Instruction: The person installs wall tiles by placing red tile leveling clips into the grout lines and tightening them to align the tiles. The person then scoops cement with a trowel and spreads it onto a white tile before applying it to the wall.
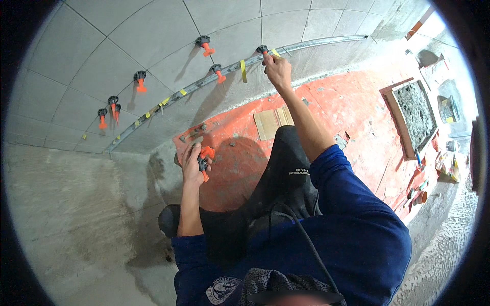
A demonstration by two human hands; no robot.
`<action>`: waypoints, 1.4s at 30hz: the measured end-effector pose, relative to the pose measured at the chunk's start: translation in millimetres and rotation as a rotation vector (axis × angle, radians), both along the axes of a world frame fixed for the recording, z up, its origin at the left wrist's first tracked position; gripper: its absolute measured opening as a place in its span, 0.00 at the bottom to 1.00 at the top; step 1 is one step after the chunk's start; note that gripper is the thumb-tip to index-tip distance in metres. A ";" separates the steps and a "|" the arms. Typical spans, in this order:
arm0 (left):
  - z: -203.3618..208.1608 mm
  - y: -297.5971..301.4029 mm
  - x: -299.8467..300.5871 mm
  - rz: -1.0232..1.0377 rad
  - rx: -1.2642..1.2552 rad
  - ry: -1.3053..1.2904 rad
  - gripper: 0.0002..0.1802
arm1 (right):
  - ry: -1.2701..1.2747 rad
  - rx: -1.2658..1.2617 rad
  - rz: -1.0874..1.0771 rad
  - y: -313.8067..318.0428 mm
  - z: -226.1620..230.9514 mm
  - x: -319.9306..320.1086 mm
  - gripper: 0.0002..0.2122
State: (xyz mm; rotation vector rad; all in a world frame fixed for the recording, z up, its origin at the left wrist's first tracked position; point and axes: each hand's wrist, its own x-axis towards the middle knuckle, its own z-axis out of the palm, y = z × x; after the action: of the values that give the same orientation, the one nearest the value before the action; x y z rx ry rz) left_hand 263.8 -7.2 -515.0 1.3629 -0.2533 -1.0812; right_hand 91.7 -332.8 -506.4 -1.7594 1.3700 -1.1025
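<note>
My right hand [278, 72] reaches up to the tiled wall, its fingers closed on the orange handle of a tile leveler; the round black base [262, 49] sits against the tiles just above a metal strip [326, 43]. Low on the left, my left hand [191, 167] is closed round a few loose orange-and-black tile levelers [202, 162]. Other levelers of this kind stick out of the tile joints, among them an upper one [205, 45], one by the strip [218, 72] and one farther left [140, 81].
Yellow tape [243, 71] hangs over the strip. Red sheeting [235, 168] covers the floor, with a piece of cardboard [273, 123] near my knee. A wood-framed tray of grey mortar [414, 115] lies at the right, tools and a bag [449, 166] beside it.
</note>
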 end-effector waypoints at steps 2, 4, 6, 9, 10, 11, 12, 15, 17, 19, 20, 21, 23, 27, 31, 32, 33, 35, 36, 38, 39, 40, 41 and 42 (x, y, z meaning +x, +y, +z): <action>-5.4 0.7 7.6 -0.058 -0.009 -0.036 0.11 | 0.036 -0.090 -0.008 1.1 -1.6 3.9 0.20; -13.6 1.1 16.0 -0.096 -0.015 -0.039 0.11 | 0.136 -0.225 -0.041 1.5 -3.0 1.0 0.19; -23.2 3.4 27.3 -0.119 -0.003 -0.030 0.11 | 0.318 -0.386 -0.043 1.7 -3.5 -9.7 0.18; -38.3 8.2 41.9 -0.106 -0.007 0.026 0.10 | 0.376 -0.421 -0.051 8.8 -3.9 -34.0 0.18; -41.8 8.9 45.6 -0.090 -0.016 0.046 0.09 | 0.366 -0.358 -0.065 14.9 -3.7 -41.2 0.18; -44.4 8.8 47.0 -0.099 -0.043 0.071 0.09 | 0.363 -0.283 -0.096 22.4 -2.6 -44.7 0.18; -45.8 9.0 46.9 -0.107 -0.067 0.095 0.09 | 0.308 -0.174 -0.042 33.9 -2.0 -47.4 0.20; -43.6 4.2 37.1 -0.157 -0.160 0.150 0.10 | 0.106 0.078 0.216 98.4 -10.3 -26.9 0.20; -38.8 0.7 25.7 -0.163 -0.187 0.209 0.12 | 0.084 0.219 0.459 151.6 -15.9 -2.8 0.17; -32.7 -3.5 18.1 -0.154 -0.220 0.281 0.17 | 0.144 0.220 0.678 196.7 -19.3 22.8 0.16; -29.6 -3.0 17.5 -0.158 -0.205 0.309 0.23 | 0.325 0.036 0.692 212.6 -19.6 33.0 0.15; -27.0 -3.3 19.0 -0.153 -0.182 0.270 0.24 | 0.372 0.051 0.742 223.2 -19.7 42.1 0.14; -25.3 -1.3 23.6 -0.173 -0.216 0.216 0.25 | 0.370 -0.108 0.838 221.2 -16.0 48.6 0.15; -30.9 0.3 34.2 -0.190 -0.296 0.257 0.22 | 0.400 -0.017 1.070 183.9 -4.9 45.1 0.16; -32.2 1.9 41.2 -0.090 -0.353 0.515 0.22 | 0.250 -0.257 0.266 135.9 12.2 49.1 0.19; -30.6 4.7 42.9 -0.076 -0.360 0.475 0.21 | 0.235 -0.406 0.180 123.7 16.3 54.5 0.19; -28.4 7.6 45.4 -0.066 -0.365 0.434 0.21 | 0.197 -0.590 0.102 110.9 20.2 60.1 0.19; -24.1 11.2 48.9 -0.064 -0.407 0.429 0.19 | 0.243 -0.362 0.157 90.6 23.1 76.9 0.19; -22.6 11.8 51.3 -0.068 -0.446 0.466 0.17 | 0.282 -0.218 0.184 83.2 22.7 82.2 0.18; -21.4 14.1 55.4 -0.093 -0.557 0.442 0.16 | -0.005 0.167 0.297 73.1 20.2 91.3 0.17; -21.7 14.7 57.5 -0.103 -0.545 0.564 0.16 | -0.145 0.373 0.353 70.4 18.4 95.1 0.16; -22.4 15.8 60.0 -0.134 -0.563 0.648 0.17 | -0.306 0.434 0.362 70.4 15.6 97.7 0.14; -23.6 16.9 62.3 -0.146 -0.555 0.734 0.17 | -0.393 0.488 0.356 70.3 13.8 100.0 0.13; -25.1 18.9 63.7 -0.176 -0.611 0.700 0.18 | -0.480 0.547 0.347 71.1 11.9 101.4 0.13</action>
State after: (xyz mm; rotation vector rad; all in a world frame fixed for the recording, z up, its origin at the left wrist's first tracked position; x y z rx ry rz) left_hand 327.5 11.7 -540.1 0.3839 -0.1619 -1.4131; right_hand 193.0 -261.7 -494.5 -1.1752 0.9099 -0.7888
